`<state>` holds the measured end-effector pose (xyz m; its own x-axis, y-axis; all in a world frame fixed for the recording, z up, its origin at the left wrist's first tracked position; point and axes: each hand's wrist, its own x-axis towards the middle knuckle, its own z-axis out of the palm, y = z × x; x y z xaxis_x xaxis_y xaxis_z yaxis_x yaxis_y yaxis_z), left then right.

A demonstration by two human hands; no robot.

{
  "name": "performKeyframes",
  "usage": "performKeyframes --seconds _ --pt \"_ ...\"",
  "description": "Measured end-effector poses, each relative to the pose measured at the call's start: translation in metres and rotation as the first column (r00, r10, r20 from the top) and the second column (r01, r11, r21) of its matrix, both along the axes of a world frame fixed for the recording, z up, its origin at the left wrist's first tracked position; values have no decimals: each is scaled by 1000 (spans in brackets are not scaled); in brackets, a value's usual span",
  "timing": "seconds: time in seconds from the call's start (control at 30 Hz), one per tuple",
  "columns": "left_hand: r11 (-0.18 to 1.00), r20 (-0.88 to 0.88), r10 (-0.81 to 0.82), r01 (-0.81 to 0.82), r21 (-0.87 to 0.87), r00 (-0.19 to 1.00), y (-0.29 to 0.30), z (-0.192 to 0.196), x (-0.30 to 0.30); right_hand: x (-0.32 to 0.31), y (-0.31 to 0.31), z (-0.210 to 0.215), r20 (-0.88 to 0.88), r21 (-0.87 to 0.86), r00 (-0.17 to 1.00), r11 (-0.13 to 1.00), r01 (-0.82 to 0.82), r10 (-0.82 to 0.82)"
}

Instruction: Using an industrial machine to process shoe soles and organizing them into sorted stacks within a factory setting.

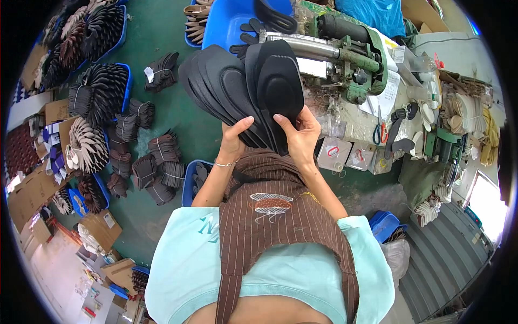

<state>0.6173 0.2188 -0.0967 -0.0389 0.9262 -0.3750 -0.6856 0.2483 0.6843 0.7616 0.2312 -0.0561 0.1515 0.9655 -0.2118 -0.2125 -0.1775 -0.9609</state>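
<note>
person wears a light turquoise short-sleeved top with a darker teal mark near the left shoulder. over it, a brown apron with thin pale pinstripes, strap running up the chest, small embroidered motif in white and rust at centre. thin silver bracelet on left wrist. forearms bare.

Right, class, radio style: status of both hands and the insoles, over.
Left hand and right hand both gripping fanned stack of black insoles at its lower end. Stack held up before green machine. Nothing between hands and stack.
</note>
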Motion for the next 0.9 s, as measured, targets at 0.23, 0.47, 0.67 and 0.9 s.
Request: performKeyframes --seconds 0.23,0.47,0.67,0.9 --pt "998 77 -66 65 12 995 1 -2 -13 33 -10 -24 -100 33 994 998 49 -45" --pt "952 165 -294 274 133 942 5 -9 -42 61 18 -114 78 -97 990 988 123 -116" --pt "960 175 -277 266 86 945 9 10 -28 36 -1 -75 5 -174 995 980 100 -100" --pt "935 169 -347 354 -11 923 -1 -9 -38 38 51 -55 -127 -140 991 990 12 -30"
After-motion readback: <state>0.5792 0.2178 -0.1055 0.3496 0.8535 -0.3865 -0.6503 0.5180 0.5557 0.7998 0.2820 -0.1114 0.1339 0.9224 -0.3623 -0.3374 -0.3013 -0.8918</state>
